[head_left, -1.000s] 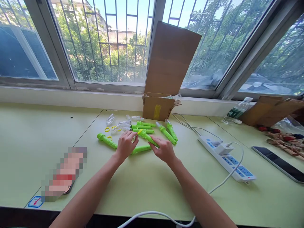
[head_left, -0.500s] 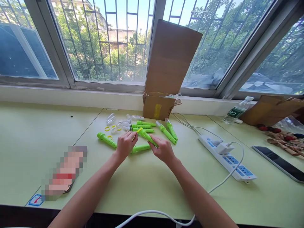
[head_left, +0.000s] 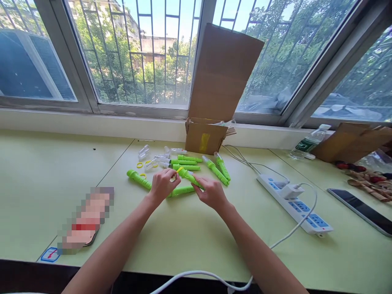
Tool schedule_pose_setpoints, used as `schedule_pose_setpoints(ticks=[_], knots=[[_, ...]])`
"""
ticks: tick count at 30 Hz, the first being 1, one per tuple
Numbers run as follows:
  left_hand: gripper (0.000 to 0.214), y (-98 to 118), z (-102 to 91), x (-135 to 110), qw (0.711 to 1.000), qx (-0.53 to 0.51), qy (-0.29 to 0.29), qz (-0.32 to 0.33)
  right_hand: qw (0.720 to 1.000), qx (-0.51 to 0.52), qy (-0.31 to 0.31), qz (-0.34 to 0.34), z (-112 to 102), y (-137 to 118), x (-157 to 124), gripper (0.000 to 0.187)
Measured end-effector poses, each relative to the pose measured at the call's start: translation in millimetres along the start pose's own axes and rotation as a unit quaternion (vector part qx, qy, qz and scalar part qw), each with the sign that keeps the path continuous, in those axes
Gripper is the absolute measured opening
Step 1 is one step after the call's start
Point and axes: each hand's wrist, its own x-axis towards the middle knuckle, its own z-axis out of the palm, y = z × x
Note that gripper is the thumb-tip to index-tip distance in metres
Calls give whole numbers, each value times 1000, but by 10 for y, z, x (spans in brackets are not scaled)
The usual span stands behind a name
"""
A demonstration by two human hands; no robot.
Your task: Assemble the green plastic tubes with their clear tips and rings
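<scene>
Plastic tube [head_left: 187, 176], bright green, is resting in the right hand [head_left: 212, 192], gripped, over the middle of the desk [head_left: 180, 245], while the left hand [head_left: 162, 185] is pinching a yellow ring [head_left: 179, 170] at the tube's far end.

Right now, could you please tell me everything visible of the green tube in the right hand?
The green tube looks like plastic, wider at its far-left end and narrower toward the right hand, which grips and partly hides its near end. It slants above the table. The wide end meets a yellow ring at the fingertips of the left hand; its exact fit is unclear.
</scene>
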Motion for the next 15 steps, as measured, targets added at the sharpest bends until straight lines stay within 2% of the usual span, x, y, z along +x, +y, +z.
schedule_pose_setpoints(ticks=[8,15], knots=[[9,20,27,-2,998,54,33,-14,999,-32,-8,1,58,-25,2,42],[15,33,5,55,994,109,21,16,998,-37,-7,41,55,-133,29,41]])
